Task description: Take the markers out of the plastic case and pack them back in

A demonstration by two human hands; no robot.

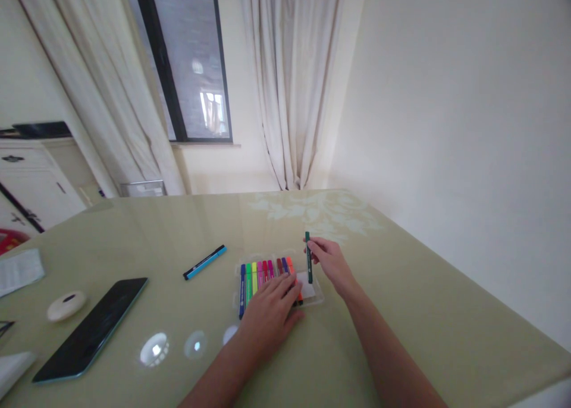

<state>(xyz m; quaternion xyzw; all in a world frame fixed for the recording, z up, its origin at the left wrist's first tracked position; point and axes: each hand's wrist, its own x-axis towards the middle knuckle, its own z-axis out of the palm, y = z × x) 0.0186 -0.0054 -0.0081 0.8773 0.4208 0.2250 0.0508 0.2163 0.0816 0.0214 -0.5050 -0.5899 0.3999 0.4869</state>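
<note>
Green marker (309, 269) is pinched in your right fingers (316, 245), left fingers (277, 283) outstretched over cased markers (254, 277), blue marker (205, 263) uncased at left.

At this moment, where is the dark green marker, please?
In the head view, the dark green marker is pinched in the right hand, at the right end of the clear case, just right of the orange marker.

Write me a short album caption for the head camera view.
The right hand holds a dark green marker while the left hand lies over a clear case of colorful markers.
</note>
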